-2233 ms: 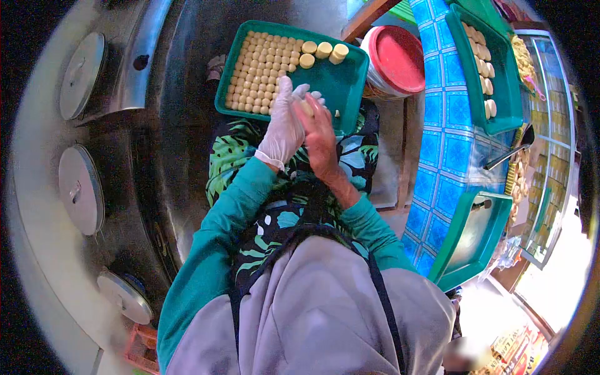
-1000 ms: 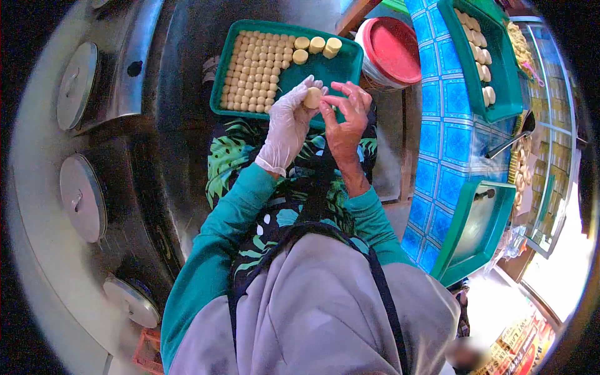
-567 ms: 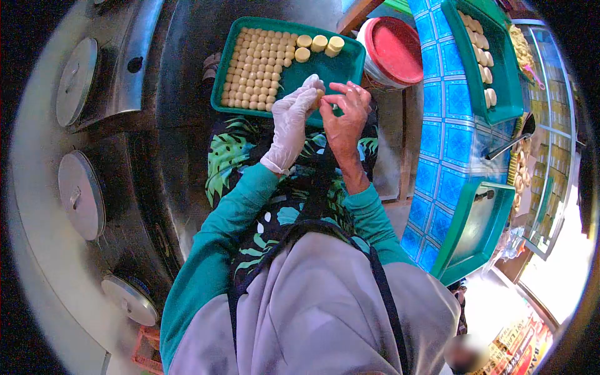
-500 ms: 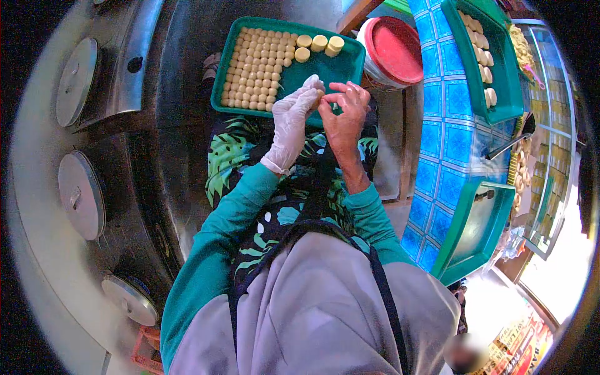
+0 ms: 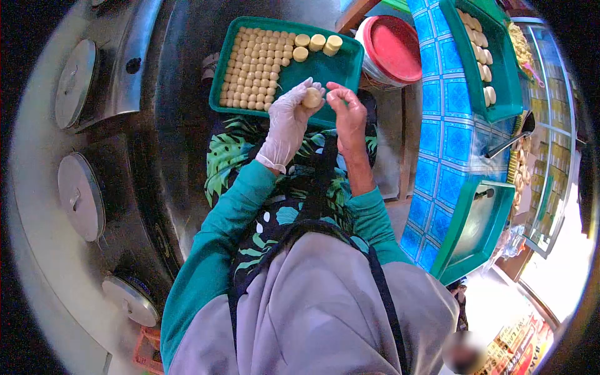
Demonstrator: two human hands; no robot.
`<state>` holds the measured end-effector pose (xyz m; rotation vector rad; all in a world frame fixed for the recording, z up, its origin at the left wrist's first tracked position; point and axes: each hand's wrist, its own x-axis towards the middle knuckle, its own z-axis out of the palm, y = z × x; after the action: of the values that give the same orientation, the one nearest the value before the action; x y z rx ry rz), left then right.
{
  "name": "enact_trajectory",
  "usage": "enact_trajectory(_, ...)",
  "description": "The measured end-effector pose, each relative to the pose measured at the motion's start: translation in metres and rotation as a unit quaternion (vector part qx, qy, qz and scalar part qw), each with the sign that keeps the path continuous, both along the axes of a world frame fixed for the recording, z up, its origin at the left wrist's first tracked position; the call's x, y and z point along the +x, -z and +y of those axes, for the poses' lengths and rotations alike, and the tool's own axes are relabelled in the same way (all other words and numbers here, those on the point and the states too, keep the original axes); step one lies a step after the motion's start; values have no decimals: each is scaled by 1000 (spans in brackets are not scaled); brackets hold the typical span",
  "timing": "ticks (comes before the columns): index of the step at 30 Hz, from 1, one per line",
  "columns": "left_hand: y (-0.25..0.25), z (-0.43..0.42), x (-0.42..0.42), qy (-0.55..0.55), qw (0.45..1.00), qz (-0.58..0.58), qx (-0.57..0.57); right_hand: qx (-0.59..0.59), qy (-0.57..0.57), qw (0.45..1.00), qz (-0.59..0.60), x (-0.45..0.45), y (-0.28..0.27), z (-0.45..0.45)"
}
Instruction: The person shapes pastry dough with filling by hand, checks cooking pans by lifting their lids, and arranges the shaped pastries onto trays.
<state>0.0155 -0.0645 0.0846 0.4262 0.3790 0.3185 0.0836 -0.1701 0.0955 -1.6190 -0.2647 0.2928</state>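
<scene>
Standing in a column well to the left of the dough tray (image 5: 340, 70) are three round metal lids (image 5: 81, 197), with part of an orange crate (image 5: 147, 349) beneath them. Small pale dough balls (image 5: 253, 69) fill the tray's left part in close rows; to their right, inside it, stand thicker yellow rounds (image 5: 300, 54), some of them stacked. The person's left hand (image 5: 289, 119), in a translucent glove, is over the tray's near edge, its fingers curled round a pale dough piece (image 5: 312, 98). Just beside it, near the tray's lower right corner, is the bare right hand (image 5: 350, 122), thumb and forefinger a narrow gap apart and clear of the piece. Below the tray, a dark cloth with green leaves (image 5: 228, 150) covers the lap.

Right of the tray is a white bucket with a red lid (image 5: 395, 49); beyond it runs a blue tile-patterned cover (image 5: 455, 147). Farther right of the tray, a second green tray (image 5: 503, 100) carries pale oval pieces (image 5: 480, 55), and a lower green tray (image 5: 473, 232) has a dark-handled tool in it. A glass-paned case (image 5: 551, 140) lies farthest right. Well below and right of the dough tray, red-and-yellow printed material (image 5: 522, 340) shows "LAN"; its other words are too small or cut off.
</scene>
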Motion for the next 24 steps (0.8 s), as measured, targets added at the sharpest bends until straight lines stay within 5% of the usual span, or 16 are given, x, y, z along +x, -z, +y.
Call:
enact_trajectory(3, -5, -1, 0, -14, 1000, 13, 6, -161, -33, 970, -177, -2, -9, -4)
enact_trajectory(12, -11, -5, -3, -21, 994, 54, 93, -233, 19, 914, -332, -10, -12, 2)
enact_trajectory(14, -10, -6, -5, -12, 978, 55, 202, -228, 16, 915, -331, -9, -10, 4)
enact_trajectory(16, -5, -4, -3, -8, 987, 52, 154, -224, 14, 917, -330, -7, -7, 5)
enact_trajectory(19, -3, -2, -2, -6, 997, 26, 74, -180, -10, 954, -240, -5, -7, 5)
enact_trajectory(21, 0, -1, -4, -11, 999, 6, 42, 42, 5, 997, 68, -5, -12, 4)
enact_trajectory(24, 5, 1, -2, 11, 1000, -6, -23, 93, -7, 988, 126, -1, -10, 0)
